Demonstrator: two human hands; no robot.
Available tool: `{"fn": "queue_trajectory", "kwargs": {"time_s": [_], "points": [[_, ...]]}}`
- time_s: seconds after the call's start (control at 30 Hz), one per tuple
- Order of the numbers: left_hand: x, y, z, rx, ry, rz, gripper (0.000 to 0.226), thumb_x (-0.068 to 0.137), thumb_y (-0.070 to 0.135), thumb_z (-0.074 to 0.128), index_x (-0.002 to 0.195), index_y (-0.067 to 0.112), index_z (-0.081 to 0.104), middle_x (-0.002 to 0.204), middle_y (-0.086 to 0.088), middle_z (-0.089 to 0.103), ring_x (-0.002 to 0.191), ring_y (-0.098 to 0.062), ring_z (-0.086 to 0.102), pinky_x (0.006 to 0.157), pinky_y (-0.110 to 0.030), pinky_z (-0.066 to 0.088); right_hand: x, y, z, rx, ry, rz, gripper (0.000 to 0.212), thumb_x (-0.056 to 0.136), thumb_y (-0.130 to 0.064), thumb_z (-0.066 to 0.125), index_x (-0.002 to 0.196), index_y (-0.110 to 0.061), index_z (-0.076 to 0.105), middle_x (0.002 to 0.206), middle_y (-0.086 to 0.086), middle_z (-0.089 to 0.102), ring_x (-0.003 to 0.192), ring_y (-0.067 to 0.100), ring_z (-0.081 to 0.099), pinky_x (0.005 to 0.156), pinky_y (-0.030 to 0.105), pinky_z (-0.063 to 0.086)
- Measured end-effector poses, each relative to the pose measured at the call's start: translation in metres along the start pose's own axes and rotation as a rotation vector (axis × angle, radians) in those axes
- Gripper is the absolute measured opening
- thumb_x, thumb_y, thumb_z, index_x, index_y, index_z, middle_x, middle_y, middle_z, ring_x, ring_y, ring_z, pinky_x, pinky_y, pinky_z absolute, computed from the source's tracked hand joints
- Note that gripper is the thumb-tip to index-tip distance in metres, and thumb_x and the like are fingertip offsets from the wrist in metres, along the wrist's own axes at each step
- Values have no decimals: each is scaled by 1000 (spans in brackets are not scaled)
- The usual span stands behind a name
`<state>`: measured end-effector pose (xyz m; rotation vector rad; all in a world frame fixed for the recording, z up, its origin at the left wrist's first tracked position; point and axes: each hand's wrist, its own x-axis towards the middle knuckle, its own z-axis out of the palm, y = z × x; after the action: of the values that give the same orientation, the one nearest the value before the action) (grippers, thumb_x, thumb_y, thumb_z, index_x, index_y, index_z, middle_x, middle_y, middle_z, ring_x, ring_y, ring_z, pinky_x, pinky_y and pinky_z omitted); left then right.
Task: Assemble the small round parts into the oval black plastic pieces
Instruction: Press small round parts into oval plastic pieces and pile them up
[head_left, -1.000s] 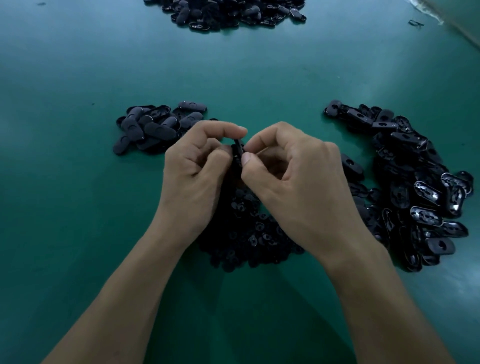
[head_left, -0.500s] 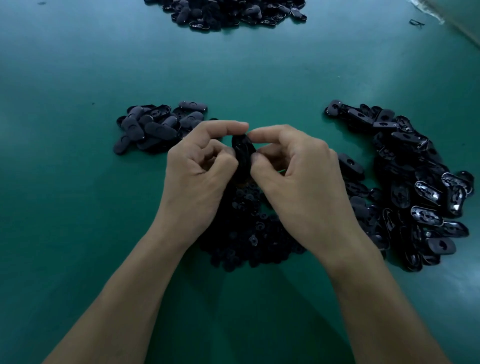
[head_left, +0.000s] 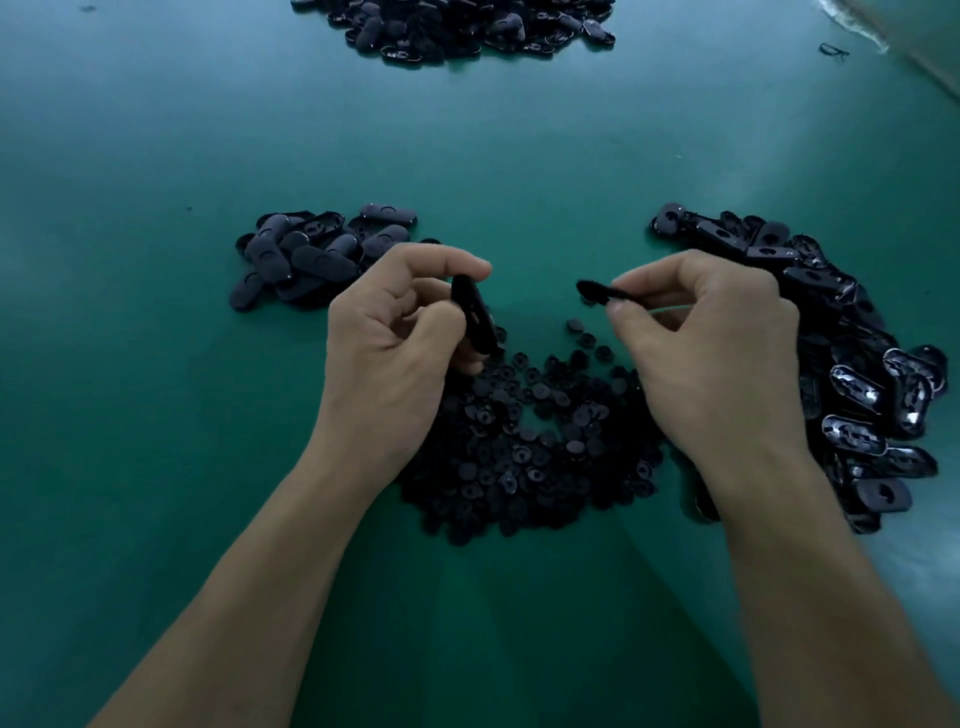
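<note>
**Head view: both hands over the heap, each pinching a black part**

Both forearms reach in from the lower edge and angle toward each other above the green surface (head_left: 156, 415). The left hand (head_left: 395, 343) is half curled, knuckles up. Its grip is pressed together on an oval black piece (head_left: 470, 317), with the index finger arched over the top end and the thumb against the side. The piece stands steeply tilted, its lower end close above the heap of small round parts (head_left: 535, 447).

The right hand (head_left: 717, 353) sits level with the left, and the two are apart. Its thumb and index finger pinch a dark piece (head_left: 592, 291) that pokes out toward the left hand. It is seen edge-on and blurred, so its shape cannot be told.

The round parts lie on the surface between and under the wrists. A left pile of oval pieces (head_left: 311, 254) lies beyond the left hand — smooth backs up. A larger right pile (head_left: 862, 374) runs beside the right hand, its pieces glossy and hollow side up. A far pile (head_left: 467, 26) lies at the top edge.
</note>
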<state>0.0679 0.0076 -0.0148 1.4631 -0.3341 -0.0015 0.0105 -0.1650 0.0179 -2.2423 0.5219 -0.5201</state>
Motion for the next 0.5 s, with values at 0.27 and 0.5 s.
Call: {"fn": "queue_trajectory", "kwargs": {"time_s": [0.27,0.5], "points": [[0,-5,-1,-11,-4,4,24,76,-6,49,71,14,62,69,2,64,57,-16,57,54,-27,50,2,9,-2,-235,-8,60,22,90,-9,68,110,-13,77,98,5,75,85,11,67,83,11,47],[0,-2,-1,3,-4,42,37,73,-7,57,69,28,67,69,-1,63,60,-24,55,52,-44,43,-10,-8,-2,-100,-71,-37,16,94,-28,64,105,-27,75,101,-8,70,88,6,60,88,19,50]]}}
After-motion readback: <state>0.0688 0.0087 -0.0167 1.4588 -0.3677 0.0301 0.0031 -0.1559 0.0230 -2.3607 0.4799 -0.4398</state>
